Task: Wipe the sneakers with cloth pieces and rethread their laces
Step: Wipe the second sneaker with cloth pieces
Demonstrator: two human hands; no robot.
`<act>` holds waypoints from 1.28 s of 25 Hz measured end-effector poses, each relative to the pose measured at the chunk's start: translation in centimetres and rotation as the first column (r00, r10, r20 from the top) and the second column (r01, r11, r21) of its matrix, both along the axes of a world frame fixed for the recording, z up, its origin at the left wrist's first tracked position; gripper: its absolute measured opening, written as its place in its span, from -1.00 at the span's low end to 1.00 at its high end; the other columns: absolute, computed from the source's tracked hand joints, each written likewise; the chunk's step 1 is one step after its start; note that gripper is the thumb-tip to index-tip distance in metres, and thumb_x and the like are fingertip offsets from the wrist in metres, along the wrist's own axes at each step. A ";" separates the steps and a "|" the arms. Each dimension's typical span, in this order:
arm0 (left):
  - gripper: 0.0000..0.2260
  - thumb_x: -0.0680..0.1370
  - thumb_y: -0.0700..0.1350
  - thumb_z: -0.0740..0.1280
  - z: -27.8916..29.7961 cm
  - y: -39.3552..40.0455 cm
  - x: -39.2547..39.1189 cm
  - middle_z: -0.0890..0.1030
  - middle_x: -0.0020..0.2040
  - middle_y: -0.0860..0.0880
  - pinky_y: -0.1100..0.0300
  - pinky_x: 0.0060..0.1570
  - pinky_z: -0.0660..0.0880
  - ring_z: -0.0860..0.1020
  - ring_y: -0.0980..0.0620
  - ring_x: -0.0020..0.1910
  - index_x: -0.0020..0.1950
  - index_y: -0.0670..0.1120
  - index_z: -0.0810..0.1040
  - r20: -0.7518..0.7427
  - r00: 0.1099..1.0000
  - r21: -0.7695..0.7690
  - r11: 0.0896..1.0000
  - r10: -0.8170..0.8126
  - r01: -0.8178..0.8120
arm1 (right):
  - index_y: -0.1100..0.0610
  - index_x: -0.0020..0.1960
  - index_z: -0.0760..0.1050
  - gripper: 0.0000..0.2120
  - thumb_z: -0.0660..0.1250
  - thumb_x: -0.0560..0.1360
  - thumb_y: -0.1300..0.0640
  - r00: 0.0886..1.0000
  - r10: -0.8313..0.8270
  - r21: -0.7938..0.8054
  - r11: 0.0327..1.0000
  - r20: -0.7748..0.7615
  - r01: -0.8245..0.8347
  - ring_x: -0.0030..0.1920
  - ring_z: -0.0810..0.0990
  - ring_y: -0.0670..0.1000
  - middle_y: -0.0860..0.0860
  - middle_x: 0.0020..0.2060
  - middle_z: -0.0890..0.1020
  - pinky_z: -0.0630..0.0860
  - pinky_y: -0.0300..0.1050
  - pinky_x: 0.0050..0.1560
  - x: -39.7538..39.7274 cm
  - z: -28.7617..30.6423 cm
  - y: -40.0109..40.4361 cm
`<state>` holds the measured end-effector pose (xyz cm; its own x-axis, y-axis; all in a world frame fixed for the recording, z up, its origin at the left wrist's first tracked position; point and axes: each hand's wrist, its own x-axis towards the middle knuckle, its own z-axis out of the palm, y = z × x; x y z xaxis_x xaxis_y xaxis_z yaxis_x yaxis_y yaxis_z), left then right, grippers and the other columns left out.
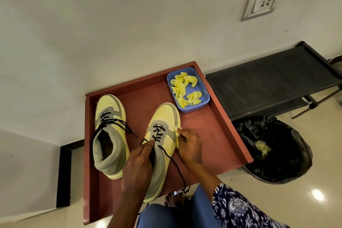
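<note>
Two yellow and grey sneakers with black laces stand on a red-brown tray table point(212, 131). The left sneaker point(109, 135) stands alone, its laces loose across the tongue. My left hand point(140, 164) grips the collar and tongue of the right sneaker point(164, 116). My right hand point(188, 144) presses a small yellow cloth piece point(178, 136) against that sneaker's right side. One black lace end point(175, 164) trails off the table's front edge.
A blue tub point(204, 96) of several crumpled yellow cloth pieces sits at the table's back right corner. A black-lined bin point(273, 148) with a used cloth in it stands right of the table. A black rack point(268, 81) is behind it. My knees are below.
</note>
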<state>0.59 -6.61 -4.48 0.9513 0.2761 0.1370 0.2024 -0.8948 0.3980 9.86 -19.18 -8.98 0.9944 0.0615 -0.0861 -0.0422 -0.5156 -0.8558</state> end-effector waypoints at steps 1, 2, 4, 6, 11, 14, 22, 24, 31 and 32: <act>-0.58 0.36 -0.34 0.19 -0.1 0.0 0.0 0.64 -0.07 -0.13 0.10 -0.45 0.49 0.60 -0.17 -0.21 0.18 -0.15 0.57 0.004 1.000 0.006 1.000 -0.001 0.001 | 0.29 0.08 0.59 -0.74 0.26 0.44 0.42 1.000 0.013 -0.005 1.000 0.008 -0.013 -0.06 0.59 0.14 0.22 -0.07 0.62 0.33 -0.41 -0.06 -1.0 -0.1 -0.1; -0.58 0.35 -0.34 0.19 -0.1 0.0 0.0 0.64 -0.09 -0.13 0.10 -0.46 0.48 0.60 -0.18 -0.23 0.17 -0.15 0.57 0.008 1.000 0.009 1.000 -0.001 0.001 | 0.30 0.08 0.60 -0.73 0.25 0.43 0.43 1.000 0.024 -0.012 1.000 0.018 -0.023 -0.09 0.59 0.12 0.21 -0.09 0.61 0.35 -0.37 -0.06 -1.9 -0.3 -0.2; -0.59 0.37 -0.33 0.17 -0.2 -0.1 0.0 0.64 -0.10 -0.13 0.11 -0.47 0.48 0.60 -0.18 -0.24 0.16 -0.15 0.58 0.018 1.000 0.014 1.000 0.003 -0.003 | 0.30 0.04 0.61 -0.73 0.24 0.40 0.41 0.997 0.054 -0.026 0.998 0.046 -0.053 -0.16 0.56 0.02 0.20 -0.16 0.61 0.39 -0.28 -0.09 -3.2 -0.9 -0.3; -0.58 0.40 -0.25 0.07 -0.1 0.0 0.0 0.64 -0.09 -0.11 0.10 -0.47 0.49 0.60 -0.17 -0.22 0.16 -0.15 0.58 0.016 1.000 0.023 1.000 0.000 -0.001 | 0.30 0.00 0.62 -0.74 0.25 0.38 0.40 0.996 0.074 -0.035 0.997 0.058 -0.072 -0.20 0.54 -0.02 0.19 -0.19 0.62 0.38 -0.28 -0.11 -3.7 -1.2 -0.3; -0.54 0.39 -0.20 0.03 -0.1 0.0 0.1 0.65 -0.07 -0.09 0.10 -0.44 0.51 0.61 -0.15 -0.18 0.16 -0.13 0.58 -0.003 1.000 0.021 1.000 -0.006 0.006 | 0.27 0.11 0.58 -0.75 0.27 0.46 0.36 0.998 -0.001 -0.042 0.999 -0.066 -0.002 -0.03 0.58 0.17 0.21 -0.04 0.61 0.41 -0.18 0.05 -2.2 0.3 -0.1; -0.58 0.39 -0.22 0.09 -0.1 0.1 0.0 0.65 -0.07 -0.09 0.11 -0.47 0.52 0.61 -0.13 -0.20 0.16 -0.14 0.58 -0.015 1.000 0.055 0.998 -0.021 0.022 | 0.26 0.14 0.57 -0.73 0.26 0.47 0.33 0.998 -0.028 -0.062 0.998 -0.049 0.025 0.03 0.56 0.20 0.24 0.01 0.60 0.40 -0.11 0.08 0.4 1.0 0.6; -0.59 0.33 -0.32 0.23 -0.1 0.1 -0.1 0.65 -0.07 -0.11 0.10 -0.46 0.52 0.62 -0.14 -0.19 0.15 -0.15 0.58 -0.019 1.000 0.062 0.998 -0.025 0.026 | 0.20 0.20 0.55 -0.70 0.23 0.49 0.30 0.999 0.034 -0.169 0.985 -0.018 -0.037 0.08 0.55 0.17 0.19 0.07 0.60 0.34 -0.16 0.07 3.1 1.5 1.3; -0.61 0.36 -0.31 0.20 0.0 0.0 -0.1 0.65 -0.08 -0.11 0.10 -0.46 0.51 0.61 -0.14 -0.21 0.15 -0.15 0.58 -0.009 1.000 0.055 0.998 -0.017 0.017 | 0.22 0.18 0.55 -0.71 0.23 0.49 0.32 0.999 0.049 -0.141 0.989 0.006 -0.047 0.03 0.57 0.16 0.19 0.04 0.60 0.40 -0.15 0.05 1.5 1.5 1.0; -0.57 0.41 -0.17 0.05 -0.1 0.1 -0.1 0.65 -0.07 -0.10 0.13 -0.43 0.51 0.61 -0.13 -0.20 0.15 -0.14 0.58 -0.011 1.000 0.036 0.999 -0.006 0.007 | 0.18 0.19 0.55 -0.67 0.21 0.47 0.36 0.995 0.099 -0.136 0.986 -0.017 -0.100 -0.06 0.58 0.18 0.19 -0.04 0.56 0.48 -0.07 0.01 -2.0 0.8 1.0; -0.57 0.40 -0.17 0.05 -0.1 0.1 -0.1 0.65 -0.06 -0.10 0.13 -0.43 0.52 0.61 -0.13 -0.19 0.15 -0.14 0.58 -0.013 1.000 0.037 0.999 -0.004 0.004 | 0.18 0.21 0.53 -0.66 0.21 0.48 0.35 0.993 0.114 -0.145 0.982 -0.031 -0.117 -0.05 0.57 0.18 0.19 -0.03 0.56 0.47 -0.07 0.02 -2.2 0.8 0.9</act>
